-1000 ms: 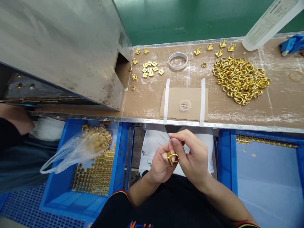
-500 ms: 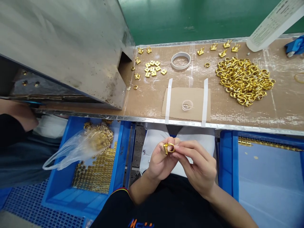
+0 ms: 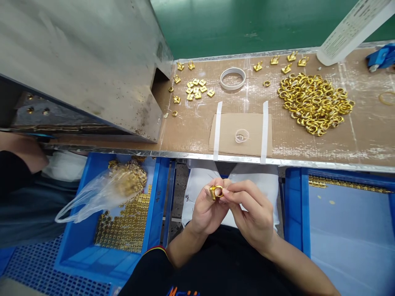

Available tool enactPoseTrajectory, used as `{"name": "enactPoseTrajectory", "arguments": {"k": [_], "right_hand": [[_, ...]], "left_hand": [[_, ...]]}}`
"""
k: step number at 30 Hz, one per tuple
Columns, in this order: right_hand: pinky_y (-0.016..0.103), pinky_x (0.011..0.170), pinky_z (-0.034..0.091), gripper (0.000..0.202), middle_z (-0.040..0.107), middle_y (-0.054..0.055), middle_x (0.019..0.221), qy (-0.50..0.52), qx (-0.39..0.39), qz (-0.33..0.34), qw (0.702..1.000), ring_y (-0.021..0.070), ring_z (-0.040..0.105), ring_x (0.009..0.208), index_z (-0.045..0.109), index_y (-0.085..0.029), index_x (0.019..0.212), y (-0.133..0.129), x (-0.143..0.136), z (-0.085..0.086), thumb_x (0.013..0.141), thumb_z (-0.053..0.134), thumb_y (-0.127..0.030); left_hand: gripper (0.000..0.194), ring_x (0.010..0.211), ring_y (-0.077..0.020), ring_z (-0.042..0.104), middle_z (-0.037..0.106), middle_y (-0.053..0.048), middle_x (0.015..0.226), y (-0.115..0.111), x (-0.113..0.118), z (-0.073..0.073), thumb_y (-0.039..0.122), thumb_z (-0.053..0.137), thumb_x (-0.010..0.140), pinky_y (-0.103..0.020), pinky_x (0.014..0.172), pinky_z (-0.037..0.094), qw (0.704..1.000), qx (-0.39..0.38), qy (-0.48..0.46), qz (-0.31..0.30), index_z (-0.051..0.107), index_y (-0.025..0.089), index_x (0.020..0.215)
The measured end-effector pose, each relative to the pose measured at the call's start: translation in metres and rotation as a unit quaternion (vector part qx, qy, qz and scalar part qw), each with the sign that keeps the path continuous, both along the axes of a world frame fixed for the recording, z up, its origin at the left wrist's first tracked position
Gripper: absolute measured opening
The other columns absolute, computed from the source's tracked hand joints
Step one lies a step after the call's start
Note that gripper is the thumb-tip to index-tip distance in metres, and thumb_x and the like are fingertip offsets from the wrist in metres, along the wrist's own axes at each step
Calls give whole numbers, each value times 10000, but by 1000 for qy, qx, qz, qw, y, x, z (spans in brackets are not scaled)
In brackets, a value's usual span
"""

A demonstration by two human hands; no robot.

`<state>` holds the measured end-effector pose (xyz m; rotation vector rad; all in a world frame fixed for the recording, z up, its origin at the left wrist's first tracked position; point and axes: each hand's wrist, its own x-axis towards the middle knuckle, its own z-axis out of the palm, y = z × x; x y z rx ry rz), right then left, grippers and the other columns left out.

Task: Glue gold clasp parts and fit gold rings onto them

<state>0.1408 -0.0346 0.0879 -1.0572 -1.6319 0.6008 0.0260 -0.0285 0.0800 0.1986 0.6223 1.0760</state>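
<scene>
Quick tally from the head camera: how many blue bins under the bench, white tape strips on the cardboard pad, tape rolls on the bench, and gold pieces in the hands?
Blue bins: 2, one left and one right
White tape strips: 2, left and right
Tape rolls: 1
Gold pieces held: 1, pinched between left hand and right hand
Total: 6

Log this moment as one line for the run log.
left hand: pinching gold ring piece | right hand: fingers on same piece | over lap, below bench edge

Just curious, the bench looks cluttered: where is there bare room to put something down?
Bare bench lies right of the ring pile, and between the taped cardboard and that pile. It is crowded near the small gold pieces and tape roll.
</scene>
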Motion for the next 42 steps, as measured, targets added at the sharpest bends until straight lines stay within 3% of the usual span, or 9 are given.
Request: {"name": "enactPoseTrajectory", "arguments": {"k": [9, 17, 27, 35, 42], "right_hand": [[299, 703, 615, 183, 724, 53, 909, 76, -52, 29, 995, 183, 714, 808, 725, -215, 1021, 5, 3, -4, 907, 707, -73], [309, 660, 612, 256, 742, 57, 913, 38, 5, -2, 999, 192, 718, 797, 726, -241, 1149, 3, 2, -7, 926, 707, -117], [290, 625, 608, 277, 727, 45, 876, 25, -13, -6, 1000, 176, 713, 747, 763, -256, 1108, -2, 1, -3, 910, 700, -73], [287, 611, 597, 243, 736, 49, 874, 29, -10, 6, 1000, 170, 702, 722, 763, -230, 1061, -2, -1, -1, 904, 701, -54], [311, 682, 627, 116, 750, 55, 883, 106, -115, 66, 986, 190, 724, 776, 775, -231, 1018, 7, 9, 4, 931, 716, -181]], "left_hand": [[606, 660, -138, 311, 285, 31, 705, 2, -5, -2, 605, 831, 721, -237, 619, 377, 999, 14, 34, -3, 392, 198, 625], [608, 663, -132, 306, 296, 29, 701, 4, -4, 0, 581, 836, 729, -224, 626, 364, 1000, 21, 13, -11, 383, 189, 625], [623, 635, -126, 313, 320, 29, 688, 1, -6, -3, 639, 804, 729, -237, 611, 370, 998, 39, 36, -19, 384, 191, 627], [610, 612, -110, 287, 305, 40, 681, 2, -8, -4, 590, 832, 726, -210, 590, 356, 999, 37, 7, -21, 387, 184, 628], [634, 660, -131, 366, 354, 25, 681, 1, -8, -5, 637, 826, 702, -246, 649, 394, 998, 39, 48, -26, 387, 188, 619]]}}
